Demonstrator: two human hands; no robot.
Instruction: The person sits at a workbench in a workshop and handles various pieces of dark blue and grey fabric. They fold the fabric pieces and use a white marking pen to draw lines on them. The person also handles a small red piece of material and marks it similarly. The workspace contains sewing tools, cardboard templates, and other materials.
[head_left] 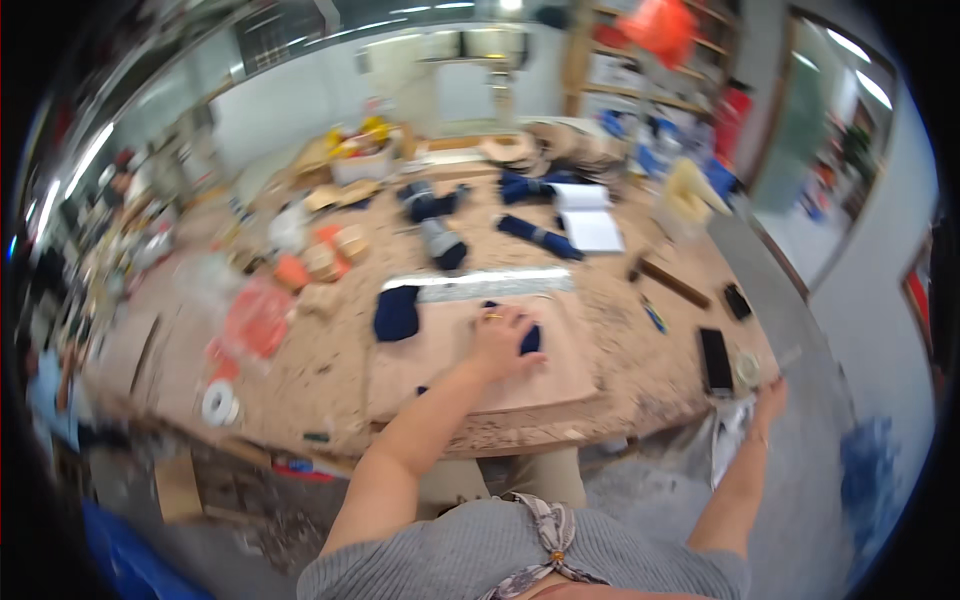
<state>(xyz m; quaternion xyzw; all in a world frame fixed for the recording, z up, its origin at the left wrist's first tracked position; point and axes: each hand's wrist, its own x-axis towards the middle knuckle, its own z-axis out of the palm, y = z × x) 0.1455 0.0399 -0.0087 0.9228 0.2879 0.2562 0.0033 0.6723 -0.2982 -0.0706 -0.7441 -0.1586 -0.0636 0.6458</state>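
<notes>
My left hand (503, 342) lies palm down with its fingers spread on a small navy fabric piece (530, 338), which it partly hides. Under both is a pale board (450, 385) at the table's front. Left of the hand another navy fabric piece (397, 314) rests on the board, below a shiny metal ruler (480, 284). My right hand (770, 403) is out at the table's right edge, beside a roll of tape (747, 368). Its fingers look closed and blurred; a thin pale thing sticks up by them, too smeared to name.
Bundles of navy fabric (540, 238) and an open notebook (590, 218) lie farther back. On the right are a black phone (716, 362), a brown wooden bar (673, 281) and a bin (687, 200). A red plastic bag (258, 318) and a white spool (219, 402) are left.
</notes>
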